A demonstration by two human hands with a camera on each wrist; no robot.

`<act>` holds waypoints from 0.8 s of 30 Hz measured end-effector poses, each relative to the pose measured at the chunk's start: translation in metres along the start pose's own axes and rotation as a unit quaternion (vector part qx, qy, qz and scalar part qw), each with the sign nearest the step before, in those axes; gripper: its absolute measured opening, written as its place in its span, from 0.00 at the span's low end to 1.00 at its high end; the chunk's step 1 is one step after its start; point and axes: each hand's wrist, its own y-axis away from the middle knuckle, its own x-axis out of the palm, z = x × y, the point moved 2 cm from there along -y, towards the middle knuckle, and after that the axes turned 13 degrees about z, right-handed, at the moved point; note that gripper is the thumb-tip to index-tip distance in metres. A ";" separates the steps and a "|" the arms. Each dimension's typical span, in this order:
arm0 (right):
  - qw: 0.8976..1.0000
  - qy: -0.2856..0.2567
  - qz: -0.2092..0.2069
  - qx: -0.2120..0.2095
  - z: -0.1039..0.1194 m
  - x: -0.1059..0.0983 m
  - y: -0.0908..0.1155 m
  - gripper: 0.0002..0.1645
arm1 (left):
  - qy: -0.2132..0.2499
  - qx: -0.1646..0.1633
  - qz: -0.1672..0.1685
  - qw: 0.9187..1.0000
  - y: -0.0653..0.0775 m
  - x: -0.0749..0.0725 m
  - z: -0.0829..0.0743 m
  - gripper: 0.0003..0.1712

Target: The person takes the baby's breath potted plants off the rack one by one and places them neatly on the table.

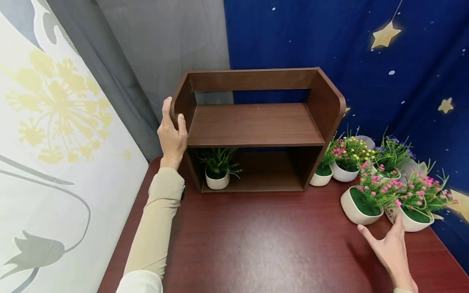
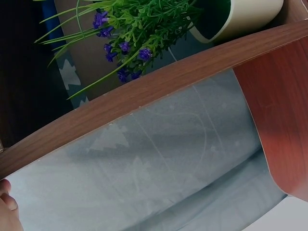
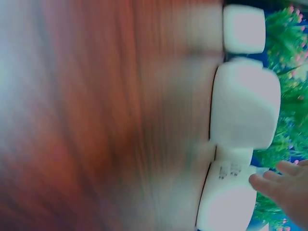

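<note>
In the head view, my left hand [image 1: 173, 140] holds the left side panel of a brown wooden desk shelf [image 1: 256, 124], thumb on the inner side and fingers outside. A potted plant with purple flowers [image 1: 217, 179] stands in the lower compartment's left end; its white pot [image 2: 255, 19] shows past the panel edge in the left wrist view. My right hand [image 1: 392, 248], thumb and fingers spread, reaches beside two pink-flowered plants, one in a plain white pot [image 1: 360, 209], the other in a pot with dark prints [image 3: 228, 202]. Fingertips overlap the printed pot's edge.
Behind those two, more potted plants cluster right of the shelf, including a yellow-flowered one [image 1: 346, 173] and a purple-flowered one [image 1: 393, 156]. A reddish-brown table [image 1: 264, 240] carries everything. A white patterned panel [image 1: 66, 183] borders the left; grey and blue curtains [image 1: 348, 40] hang behind.
</note>
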 end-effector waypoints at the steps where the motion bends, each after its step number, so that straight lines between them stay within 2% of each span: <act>1: 1.000 -0.006 -0.006 0.009 0.004 0.004 0.005 0.62 | -0.001 0.000 0.000 1.000 0.000 0.000 0.000 0.26; 6: 0.994 -0.056 -0.026 0.094 0.028 0.028 0.029 0.62 | -0.002 0.000 0.001 1.000 0.001 0.000 0.000 0.26; 9: 0.990 -0.077 -0.027 0.116 0.044 0.047 0.037 0.63 | 0.002 -0.001 -0.001 1.000 0.001 0.002 0.000 0.26; 16: 0.992 -0.103 0.004 0.069 0.083 0.091 0.036 0.65 | -0.003 0.001 0.000 1.000 0.001 0.002 0.002 0.26; 24: 0.993 -0.112 0.038 0.001 0.117 0.134 0.028 0.65 | -0.002 -0.005 0.004 1.000 0.000 0.001 0.002 0.26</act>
